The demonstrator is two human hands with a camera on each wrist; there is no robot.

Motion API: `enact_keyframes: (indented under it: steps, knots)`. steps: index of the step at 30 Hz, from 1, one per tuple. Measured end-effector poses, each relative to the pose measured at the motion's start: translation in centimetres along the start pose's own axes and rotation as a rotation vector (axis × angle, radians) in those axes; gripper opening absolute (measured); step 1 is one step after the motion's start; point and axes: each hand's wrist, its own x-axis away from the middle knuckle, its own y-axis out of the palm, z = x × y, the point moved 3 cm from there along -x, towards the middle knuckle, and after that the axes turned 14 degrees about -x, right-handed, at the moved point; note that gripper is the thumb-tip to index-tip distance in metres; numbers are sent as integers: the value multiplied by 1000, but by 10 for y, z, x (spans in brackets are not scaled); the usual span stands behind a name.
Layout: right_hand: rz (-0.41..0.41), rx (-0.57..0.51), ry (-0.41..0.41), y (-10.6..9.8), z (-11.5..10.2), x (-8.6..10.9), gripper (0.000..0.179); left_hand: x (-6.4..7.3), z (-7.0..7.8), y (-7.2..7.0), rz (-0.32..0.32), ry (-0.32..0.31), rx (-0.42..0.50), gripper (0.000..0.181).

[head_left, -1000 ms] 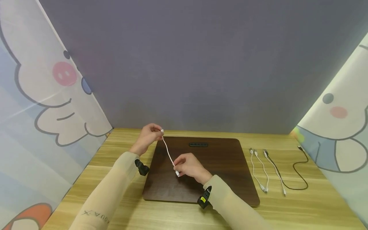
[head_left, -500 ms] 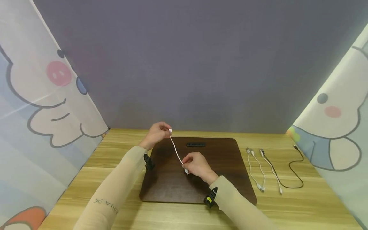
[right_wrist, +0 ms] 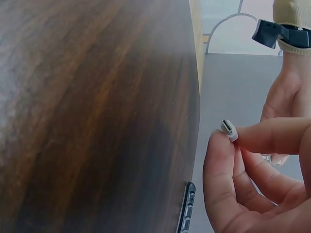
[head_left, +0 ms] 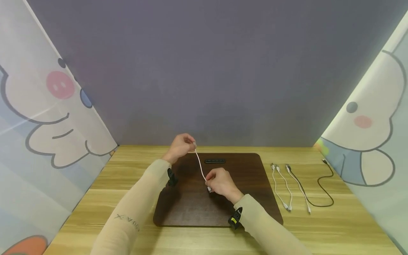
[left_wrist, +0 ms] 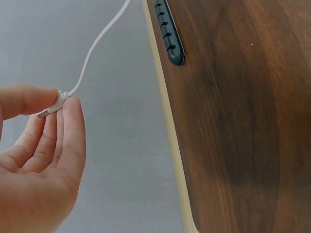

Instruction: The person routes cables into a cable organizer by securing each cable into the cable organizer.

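Observation:
A short white USB cable (head_left: 200,164) is stretched between both hands above a dark brown board (head_left: 185,212). My left hand (head_left: 182,146) pinches its USB-A plug (left_wrist: 57,103) between thumb and fingers, near the board's far left. Lower and to the right, my right hand (head_left: 221,182) pinches the other end, a USB-C plug (right_wrist: 228,129), whose oval opening faces the right wrist camera. At the board's far edge lies a black slotted cable holder (head_left: 215,161), its slots visible in the left wrist view.
Right of the board, several cables lie on the light wooden table (head_left: 181,241): two white cables (head_left: 288,186), another white cable (head_left: 302,191) and a longer black cable (head_left: 318,205). A grey panel (head_left: 204,71) stands behind the table, with cartoon-printed cloths (head_left: 373,141) at both sides.
Both hands have shifted right over the board with the white USB cable held between them. The head view has turned slightly. The cables on the table lie as before.

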Motion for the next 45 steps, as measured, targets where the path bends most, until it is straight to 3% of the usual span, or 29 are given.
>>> enact_keyframes:
  steps: [10,29,45]
  knots:
    - [36,62,4,-5,4,0,5,-13,0,19,5,15,-32,22]
    - [53,197,4,-5,10,-5,7,-23,-8,43,54,18,-237,11]
    - [9,262,53,-3,12,-7,6,-32,-18,63,-10,-4,-250,9]
